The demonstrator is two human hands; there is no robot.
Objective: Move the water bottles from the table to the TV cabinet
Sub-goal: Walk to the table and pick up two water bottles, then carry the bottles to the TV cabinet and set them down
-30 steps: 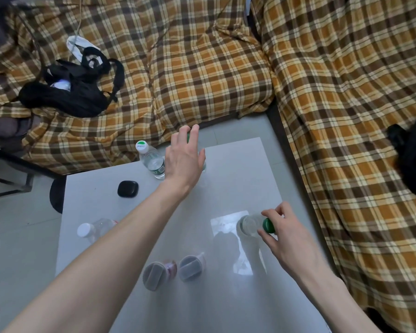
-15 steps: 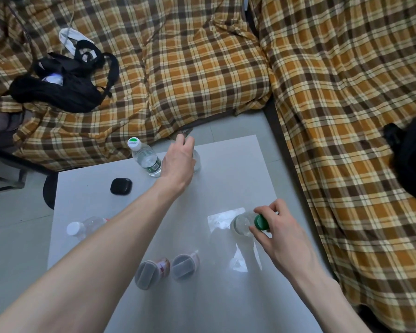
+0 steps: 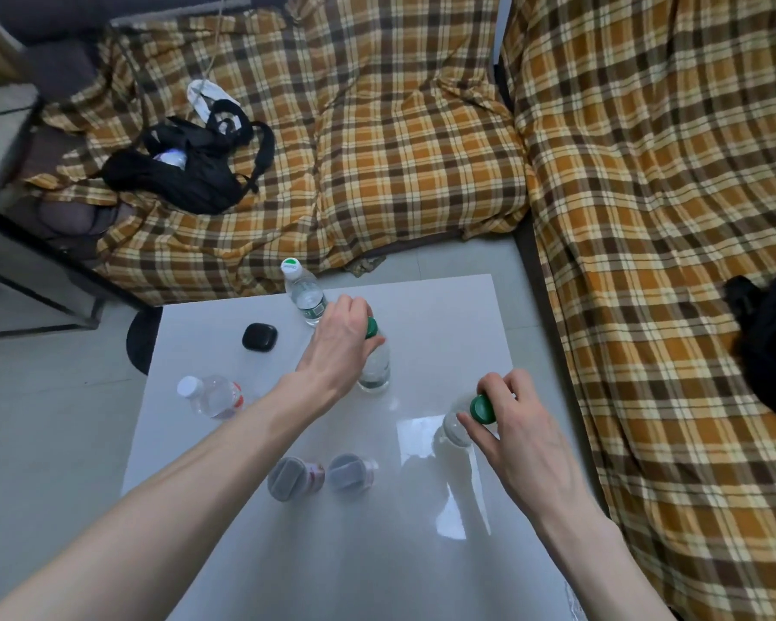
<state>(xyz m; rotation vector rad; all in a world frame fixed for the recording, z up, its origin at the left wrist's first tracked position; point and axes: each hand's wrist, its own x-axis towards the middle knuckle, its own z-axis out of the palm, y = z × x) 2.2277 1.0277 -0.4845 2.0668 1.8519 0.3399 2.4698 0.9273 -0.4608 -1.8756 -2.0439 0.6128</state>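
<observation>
Head view: left hand point(image 3: 339, 340) grips the neck of a green-capped bottle point(image 3: 376, 367) near the centre of the white table point(image 3: 449, 316); right hand point(image 3: 518, 434) pinches the green cap of a second bottle point(image 3: 455, 430) by the right edge. Four further bottles stand on the table, beside a black case point(image 3: 259, 337).

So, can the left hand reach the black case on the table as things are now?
Probably not at once. The left hand is closed around a green-capped bottle, so it is occupied. The black case lies just to its left on the table with nothing between them; free of the bottle, it likely could.
</observation>
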